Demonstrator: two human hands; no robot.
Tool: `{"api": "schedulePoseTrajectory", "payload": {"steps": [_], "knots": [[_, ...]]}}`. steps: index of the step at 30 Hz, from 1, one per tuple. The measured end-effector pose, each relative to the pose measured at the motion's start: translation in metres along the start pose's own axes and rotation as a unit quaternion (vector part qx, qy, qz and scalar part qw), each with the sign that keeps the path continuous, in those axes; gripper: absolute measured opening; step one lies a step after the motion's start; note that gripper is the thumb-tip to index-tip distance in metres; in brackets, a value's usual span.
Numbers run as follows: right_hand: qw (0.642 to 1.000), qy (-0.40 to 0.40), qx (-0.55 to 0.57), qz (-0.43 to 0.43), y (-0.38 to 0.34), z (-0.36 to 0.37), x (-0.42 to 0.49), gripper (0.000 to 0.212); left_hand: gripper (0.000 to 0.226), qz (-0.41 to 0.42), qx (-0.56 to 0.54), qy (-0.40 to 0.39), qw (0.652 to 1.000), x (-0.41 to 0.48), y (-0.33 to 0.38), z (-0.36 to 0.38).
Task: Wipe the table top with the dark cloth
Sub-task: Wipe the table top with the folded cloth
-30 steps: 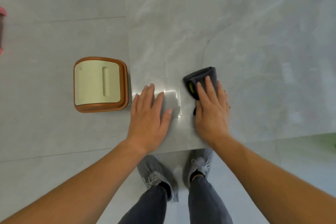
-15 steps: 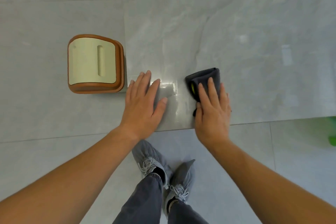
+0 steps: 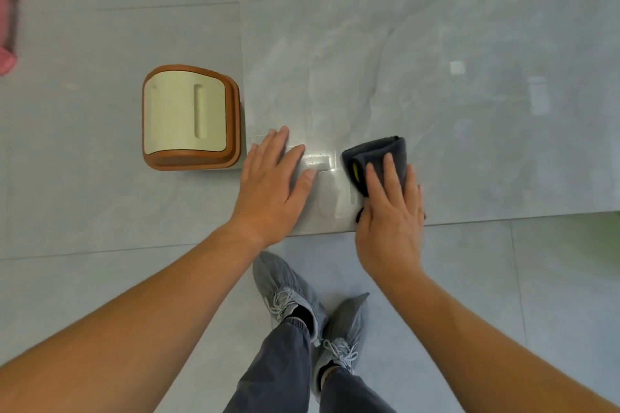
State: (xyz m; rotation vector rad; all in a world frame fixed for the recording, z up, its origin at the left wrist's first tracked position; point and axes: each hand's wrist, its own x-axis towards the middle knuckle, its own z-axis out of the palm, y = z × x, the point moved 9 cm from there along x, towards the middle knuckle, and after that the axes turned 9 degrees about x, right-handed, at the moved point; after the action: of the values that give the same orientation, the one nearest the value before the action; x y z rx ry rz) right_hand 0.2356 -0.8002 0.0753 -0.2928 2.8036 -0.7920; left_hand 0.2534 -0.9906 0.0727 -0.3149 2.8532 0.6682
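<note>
A folded dark grey cloth [image 3: 375, 152] with a yellow tag lies on the glossy grey marble table top [image 3: 419, 60], close to its near edge. My right hand [image 3: 391, 211] presses flat on the cloth with straight fingers and covers its near half. My left hand [image 3: 271, 184] rests flat on the bare table near the front left corner, a short gap to the left of the cloth.
A brown stool with a cream seat [image 3: 189, 117] stands on the floor against the table's left edge. A pink object [image 3: 8, 23] shows at the far left. My feet [image 3: 315, 308] are on the tiled floor below the table's near edge.
Both hands and the cloth keep their places at the table's near edge. My feet have stepped back from the table and the view has shifted slightly.
</note>
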Motion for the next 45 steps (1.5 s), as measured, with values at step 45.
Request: {"api": "schedulePoseTrajectory", "payload": {"steps": [45], "knots": [[0.97, -0.079, -0.062, -0.22, -0.192, 0.04, 0.492, 0.052, 0.063, -0.059, 0.112, 0.019, 0.992, 0.247, -0.051, -0.09]]}}
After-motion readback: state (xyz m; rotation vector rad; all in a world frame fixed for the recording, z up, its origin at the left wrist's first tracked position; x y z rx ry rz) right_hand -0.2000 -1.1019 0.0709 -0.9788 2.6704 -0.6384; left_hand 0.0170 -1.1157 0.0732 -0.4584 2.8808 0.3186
